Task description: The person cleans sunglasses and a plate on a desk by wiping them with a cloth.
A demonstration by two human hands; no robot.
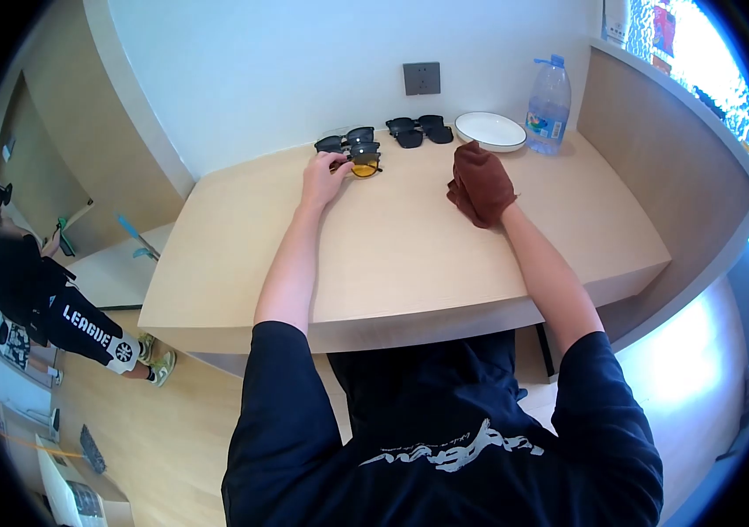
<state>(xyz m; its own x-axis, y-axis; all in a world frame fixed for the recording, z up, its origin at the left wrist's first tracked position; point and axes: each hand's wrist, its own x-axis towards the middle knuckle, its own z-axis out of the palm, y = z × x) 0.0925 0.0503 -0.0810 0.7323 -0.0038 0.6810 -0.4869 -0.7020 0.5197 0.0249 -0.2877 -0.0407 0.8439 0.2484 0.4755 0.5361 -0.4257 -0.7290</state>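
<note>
My left hand (pixel 324 181) is at the back of the table, its fingers closed at the left end of a pair of yellow-lensed glasses (pixel 365 169). Part of those glasses is hidden behind my fingers. Just behind them lie dark-lensed sunglasses (pixel 360 135), with another dark pair (pixel 408 138) a little to the right. A brown cloth (pixel 481 186) is wrapped over my right hand (pixel 509 211), so its fingers are covered and only the wrist end shows. This hand is held over the right half of the table, in front of a white plate.
The white plate (pixel 490 130) with a dark rim and a large plastic bottle (pixel 548 107) stand at the back right. A wooden partition (pixel 664 132) borders the table (pixel 410 272) on the right. Far left, a person in black (pixel 32 272) stands holding a device.
</note>
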